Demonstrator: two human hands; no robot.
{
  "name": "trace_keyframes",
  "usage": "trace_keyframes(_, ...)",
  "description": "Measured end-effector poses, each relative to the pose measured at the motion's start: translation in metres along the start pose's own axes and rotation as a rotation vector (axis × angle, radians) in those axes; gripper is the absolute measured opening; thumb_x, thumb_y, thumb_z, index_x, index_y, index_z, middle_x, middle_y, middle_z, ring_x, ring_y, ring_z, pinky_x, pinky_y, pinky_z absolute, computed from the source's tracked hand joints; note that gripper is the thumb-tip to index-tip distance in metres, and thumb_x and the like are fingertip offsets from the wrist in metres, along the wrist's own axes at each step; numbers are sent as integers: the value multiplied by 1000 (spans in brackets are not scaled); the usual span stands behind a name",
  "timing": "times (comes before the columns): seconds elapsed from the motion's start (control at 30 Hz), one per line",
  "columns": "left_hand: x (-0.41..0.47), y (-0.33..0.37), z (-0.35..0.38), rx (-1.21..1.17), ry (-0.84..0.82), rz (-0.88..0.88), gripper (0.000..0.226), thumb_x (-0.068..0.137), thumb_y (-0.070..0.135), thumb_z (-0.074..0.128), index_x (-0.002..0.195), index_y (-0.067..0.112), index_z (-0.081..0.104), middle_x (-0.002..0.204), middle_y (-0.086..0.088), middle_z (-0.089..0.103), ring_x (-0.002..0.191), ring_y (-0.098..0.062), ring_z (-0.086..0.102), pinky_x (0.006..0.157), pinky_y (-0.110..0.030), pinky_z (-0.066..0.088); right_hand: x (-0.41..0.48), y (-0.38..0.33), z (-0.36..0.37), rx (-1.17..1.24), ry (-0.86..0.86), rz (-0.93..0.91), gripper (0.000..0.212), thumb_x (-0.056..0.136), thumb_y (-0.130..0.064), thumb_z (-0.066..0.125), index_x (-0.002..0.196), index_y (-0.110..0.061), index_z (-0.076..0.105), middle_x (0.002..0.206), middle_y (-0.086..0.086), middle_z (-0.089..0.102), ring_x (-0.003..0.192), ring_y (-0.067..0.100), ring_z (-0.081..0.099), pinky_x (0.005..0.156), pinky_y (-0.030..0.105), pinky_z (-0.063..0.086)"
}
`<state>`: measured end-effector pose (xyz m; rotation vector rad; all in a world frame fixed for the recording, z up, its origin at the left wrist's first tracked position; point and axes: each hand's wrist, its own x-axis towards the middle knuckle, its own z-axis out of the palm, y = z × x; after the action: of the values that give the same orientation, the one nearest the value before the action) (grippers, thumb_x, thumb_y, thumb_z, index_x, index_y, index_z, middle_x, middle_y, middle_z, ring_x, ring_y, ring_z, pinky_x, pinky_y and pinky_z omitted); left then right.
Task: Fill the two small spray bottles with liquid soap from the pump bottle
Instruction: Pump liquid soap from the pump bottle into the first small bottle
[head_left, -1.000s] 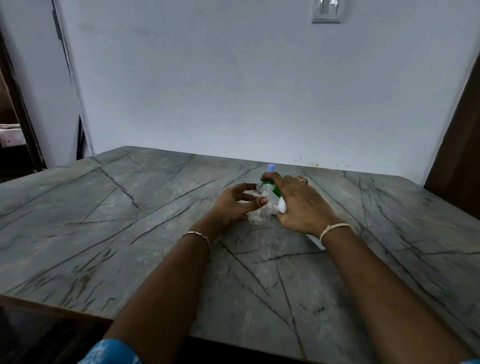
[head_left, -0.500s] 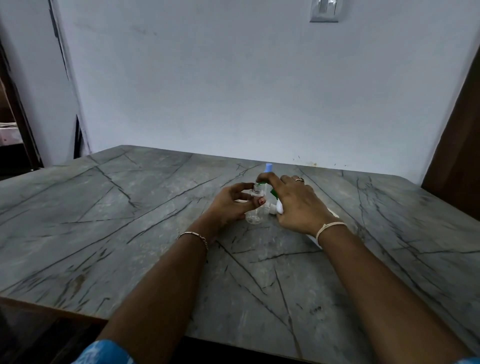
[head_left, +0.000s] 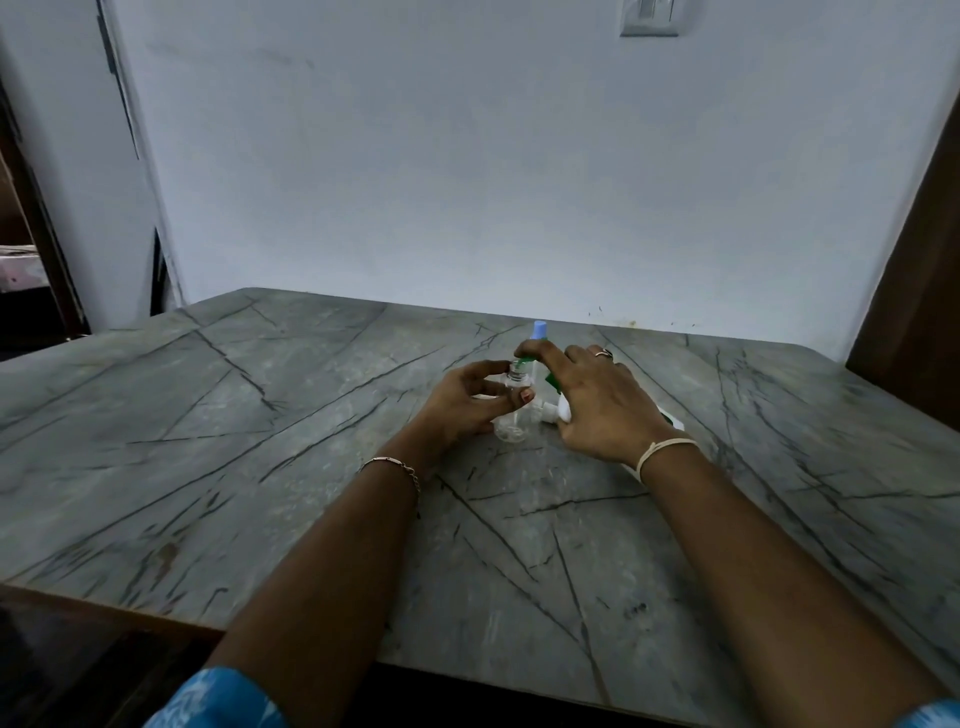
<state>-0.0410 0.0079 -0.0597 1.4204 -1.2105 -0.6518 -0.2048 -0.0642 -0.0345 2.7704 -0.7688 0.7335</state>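
On the grey marble table my left hand grips a small clear spray bottle, which stands upright with its cap off and its neck bare. My right hand lies over the white pump bottle, fingers curled round it, and hides most of it. Its index finger reaches along the green pump head, whose tip sits right at the clear bottle's neck. A second small bottle with a light blue cap stands just behind them, its body hidden.
The table's far edge meets a plain white wall with a switch plate high up. A dark doorway is at the left and a brown wooden panel at the right. The table's near edge runs along the bottom left.
Both hands keep their hold in the same spot. My right index finger has stretched a little further over the clear bottle's neck. The view has shifted slightly.
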Motion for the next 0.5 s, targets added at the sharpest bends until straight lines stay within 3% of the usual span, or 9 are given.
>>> trace_keyframes(0.2, 3, -1, 0, 17, 25, -15, 57, 78, 38, 74, 130, 25, 54, 111, -4, 67, 100, -17, 66, 81, -36, 58, 3, -2, 2, -2, 14, 18, 78, 73, -14, 65, 135, -36, 24, 100, 3, 51, 99, 26, 47, 82, 41, 45)
trace_keyframes(0.5, 4, -1, -1, 7, 13, -42, 57, 81, 35, 72, 133, 23, 51, 112, -2, 66, 95, -13, 66, 76, -30, 56, 0, 0, 2, -27, -2, 8, 83, 74, -21, 67, 140, -39, 19, 98, 4, 51, 98, 26, 47, 82, 42, 45)
